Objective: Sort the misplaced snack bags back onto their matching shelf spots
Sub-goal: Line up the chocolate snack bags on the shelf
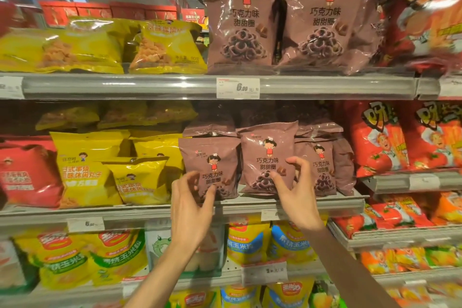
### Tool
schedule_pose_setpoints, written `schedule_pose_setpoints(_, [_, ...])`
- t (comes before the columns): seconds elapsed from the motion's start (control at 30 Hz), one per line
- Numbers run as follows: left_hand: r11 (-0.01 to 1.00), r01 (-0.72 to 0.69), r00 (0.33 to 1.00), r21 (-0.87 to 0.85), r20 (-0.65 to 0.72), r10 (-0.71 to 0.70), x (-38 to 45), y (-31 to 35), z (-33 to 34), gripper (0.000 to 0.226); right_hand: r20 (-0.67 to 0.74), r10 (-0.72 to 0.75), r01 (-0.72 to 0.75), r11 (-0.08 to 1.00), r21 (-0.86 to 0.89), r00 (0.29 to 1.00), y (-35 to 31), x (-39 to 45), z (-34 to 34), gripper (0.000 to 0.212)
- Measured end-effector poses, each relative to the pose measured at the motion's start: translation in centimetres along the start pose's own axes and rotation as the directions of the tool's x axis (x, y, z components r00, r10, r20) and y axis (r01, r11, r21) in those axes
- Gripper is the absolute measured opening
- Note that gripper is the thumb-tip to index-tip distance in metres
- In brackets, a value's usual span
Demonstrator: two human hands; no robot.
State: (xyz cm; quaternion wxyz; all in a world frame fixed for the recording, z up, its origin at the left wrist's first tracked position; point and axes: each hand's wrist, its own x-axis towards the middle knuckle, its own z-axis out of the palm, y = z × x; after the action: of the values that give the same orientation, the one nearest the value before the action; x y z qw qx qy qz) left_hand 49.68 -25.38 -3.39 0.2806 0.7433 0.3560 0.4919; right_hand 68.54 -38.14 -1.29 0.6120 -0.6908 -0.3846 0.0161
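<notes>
- ok so I've got both hands up at the middle shelf (150, 210), right in the brown chocolate-ring section
- left hand (192, 204) has its fingers loosely curled with the fingertips (211, 190) on the lower front of the left brown bag (208, 162); thumb is off to the side of the bag, so it reads as a light touch and I can't tell if it's a proper pinch
- right hand (297, 190) is curled around the lower right edge of the middle brown bag (267, 155), thumb on the front near the printed rings, other fingers hooked over the bag's right side, looks like an actual grip
- that middle bag stands upright between my two hands, slightly in front of its neighbours
- a third brown bag (322, 165) sits just past my right fingers, partly behind them
- left of my left fingers there's the small yellow bag (140, 180) leaning forward, with bigger yellow bags (85, 162) behind it
- above my fingers, on the top shelf, two large brown bags (282, 17) stand over the 6.90 price tag (238, 88)
- far right of my right hand it's all red tomato bags (380, 137)
</notes>
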Motion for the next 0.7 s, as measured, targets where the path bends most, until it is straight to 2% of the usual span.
schedule_pose_setpoints(0.1, [0.996,0.031,0.999,0.080,0.038,-0.034,0.5,-0.8,0.3,0.078,0.046,0.048,-0.043,0.995,-0.092,0.998,1.2,-0.2,1.1,0.039])
schedule_pose_setpoints(0.2, [0.993,0.038,0.999,0.111,-0.010,-0.037,1.7,-1.1,0.4,0.088,0.065,0.116,-0.109,0.988,-0.108,0.991,2.1,-0.3,1.3,0.040])
schedule_pose_setpoints(0.37, [0.995,0.031,0.999,0.091,0.021,-0.033,3.0,-2.1,0.5,0.095,0.061,0.115,-0.105,0.984,-0.143,0.992,1.6,0.0,1.4,0.050])
schedule_pose_setpoints(0.7, [0.996,-0.009,0.999,0.091,0.043,0.005,3.0,-2.1,1.7,0.097,0.093,0.105,-0.074,0.954,-0.291,0.990,1.1,0.2,0.2,0.048])
